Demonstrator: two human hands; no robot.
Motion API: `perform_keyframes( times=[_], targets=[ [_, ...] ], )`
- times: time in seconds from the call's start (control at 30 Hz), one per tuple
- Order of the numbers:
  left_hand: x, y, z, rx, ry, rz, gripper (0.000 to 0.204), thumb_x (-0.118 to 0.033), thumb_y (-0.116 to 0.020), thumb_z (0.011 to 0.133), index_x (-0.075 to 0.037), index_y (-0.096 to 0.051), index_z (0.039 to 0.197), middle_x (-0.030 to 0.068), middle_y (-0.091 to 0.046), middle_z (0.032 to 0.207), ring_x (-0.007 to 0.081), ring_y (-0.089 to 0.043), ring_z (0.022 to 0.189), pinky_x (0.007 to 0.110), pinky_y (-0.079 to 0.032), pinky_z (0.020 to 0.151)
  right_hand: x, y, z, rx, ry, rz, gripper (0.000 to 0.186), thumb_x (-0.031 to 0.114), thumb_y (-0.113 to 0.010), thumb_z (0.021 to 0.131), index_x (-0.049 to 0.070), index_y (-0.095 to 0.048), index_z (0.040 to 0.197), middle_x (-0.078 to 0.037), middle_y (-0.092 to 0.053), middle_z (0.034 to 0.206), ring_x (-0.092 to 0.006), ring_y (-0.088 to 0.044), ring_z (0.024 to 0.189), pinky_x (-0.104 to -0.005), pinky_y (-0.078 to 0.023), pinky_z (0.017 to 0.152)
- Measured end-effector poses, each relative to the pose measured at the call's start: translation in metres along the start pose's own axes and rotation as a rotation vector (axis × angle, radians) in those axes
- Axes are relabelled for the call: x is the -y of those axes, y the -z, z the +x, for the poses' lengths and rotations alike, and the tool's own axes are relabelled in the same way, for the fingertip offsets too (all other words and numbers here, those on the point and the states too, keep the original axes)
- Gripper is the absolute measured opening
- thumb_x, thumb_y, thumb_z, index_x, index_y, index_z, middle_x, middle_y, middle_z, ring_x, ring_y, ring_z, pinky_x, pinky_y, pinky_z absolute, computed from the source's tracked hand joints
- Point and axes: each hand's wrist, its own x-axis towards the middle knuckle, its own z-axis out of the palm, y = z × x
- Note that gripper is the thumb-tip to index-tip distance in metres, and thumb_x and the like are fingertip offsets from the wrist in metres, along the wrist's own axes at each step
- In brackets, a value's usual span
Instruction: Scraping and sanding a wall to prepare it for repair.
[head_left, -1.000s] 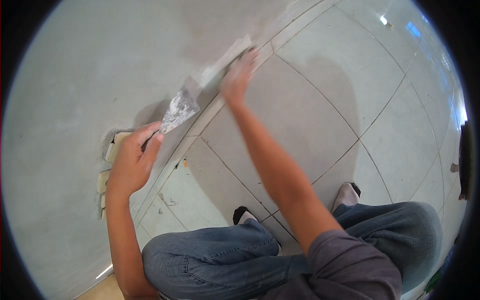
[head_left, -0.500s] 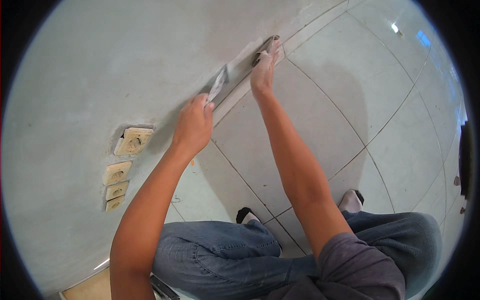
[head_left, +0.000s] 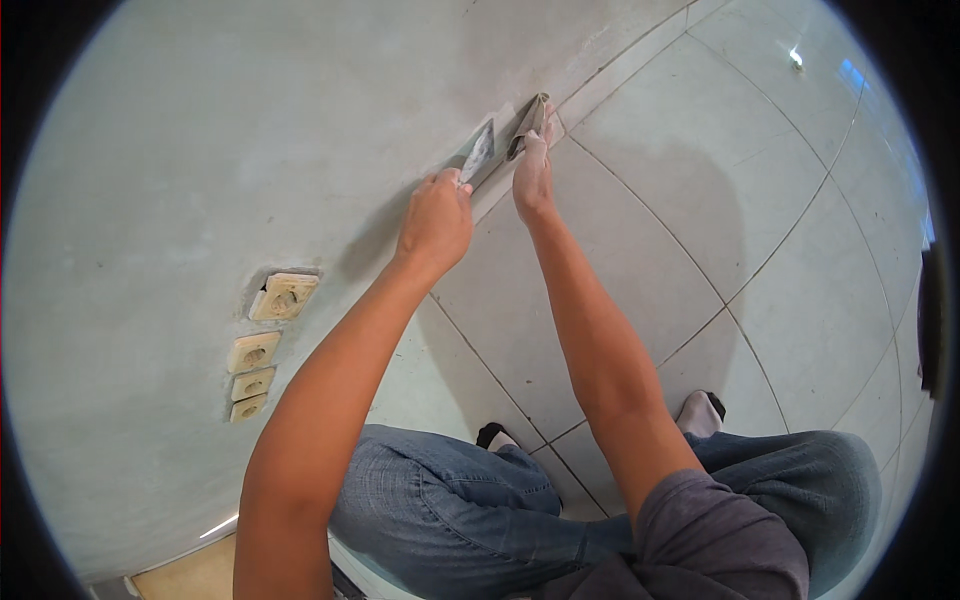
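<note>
My left hand (head_left: 437,222) is closed round the handle of a putty knife (head_left: 480,150), whose pale-smeared blade lies at the wall just above the tiled skirting. To its right, my right hand (head_left: 534,180) holds a grey-brown, curved or folded piece (head_left: 527,124) up against the lower wall, palm facing the wall. That piece looks thin with a dark inner side; its kind is unclear. White residue marks the fingers of my right hand. A pale, whitish patch shows on the wall (head_left: 300,150) around the blade. The fingertips of my right hand are partly hidden behind the piece.
Several yellowed sockets (head_left: 284,297) are set in the wall at left, the top one standing out from a rough-edged recess. The skirting (head_left: 620,75) runs along the wall's foot beside large pale floor tiles (head_left: 620,250). My jeans-clad knees and feet are below.
My left hand has moved right and slightly up the picture with the putty knife, closer to my right hand. My right hand has shifted slightly down with its piece. The view has shifted a little.
</note>
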Motion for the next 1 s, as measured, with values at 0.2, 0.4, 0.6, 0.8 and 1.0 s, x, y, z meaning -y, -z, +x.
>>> perform_keyframes(
  times=[0.2,0.4,0.6,0.8,1.0],
  targets=[
    [-0.005,-0.014,0.016,-0.019,-0.017,0.038,0.029,-0.014,-0.050,0.096,0.009,-0.057,0.112,0.0296,-0.060,0.106,0.0452,-0.058,0.099,0.050,-0.046,0.087,0.001,-0.002,-0.003,0.007,-0.030,0.044,0.059,0.023,-0.022,0.098,0.004,-0.014,0.154,-0.010,-0.006,0.162,-0.0323,0.002,0.149,-0.0389,-0.006,0.120],
    [-0.013,-0.012,0.003,-0.023,0.006,-0.011,0.028,-0.015,-0.048,0.096,0.007,-0.055,0.112,0.0292,-0.059,0.107,0.0455,-0.057,0.101,0.051,-0.046,0.087,-0.013,0.008,0.003,0.044,0.030,-0.039,0.058,0.022,-0.022,0.098,0.004,-0.019,0.153,-0.013,-0.009,0.162,-0.0375,0.001,0.148,-0.0408,-0.007,0.120],
    [0.039,0.048,-0.077,0.028,0.023,0.124,0.029,-0.015,-0.048,0.098,0.004,-0.050,0.119,0.0284,-0.058,0.109,0.0476,-0.056,0.100,0.051,-0.045,0.085,-0.011,0.004,0.004,0.005,0.143,-0.042,0.059,0.020,-0.020,0.096,-0.003,-0.020,0.150,-0.017,-0.009,0.160,-0.0336,0.000,0.149,-0.0401,-0.003,0.121],
    [0.042,0.040,-0.073,0.059,0.055,0.128,0.026,-0.014,-0.048,0.097,0.003,-0.050,0.117,0.0280,-0.058,0.106,0.0479,-0.056,0.097,0.052,-0.045,0.081,-0.008,0.010,0.005,0.023,0.197,-0.066,0.060,0.019,-0.020,0.096,-0.007,-0.019,0.149,-0.019,-0.010,0.160,-0.0296,-0.002,0.149,-0.0388,0.001,0.121],
    [0.003,-0.003,0.005,-0.038,-0.041,0.064,0.024,-0.014,-0.049,0.096,0.004,-0.052,0.112,0.0274,-0.058,0.107,0.0473,-0.057,0.096,0.053,-0.046,0.081,-0.007,0.001,0.002,0.026,0.073,-0.045,0.059,0.021,-0.022,0.096,-0.002,-0.020,0.151,-0.018,-0.010,0.160,-0.0365,-0.002,0.148,-0.0403,-0.003,0.120]
  ],
)
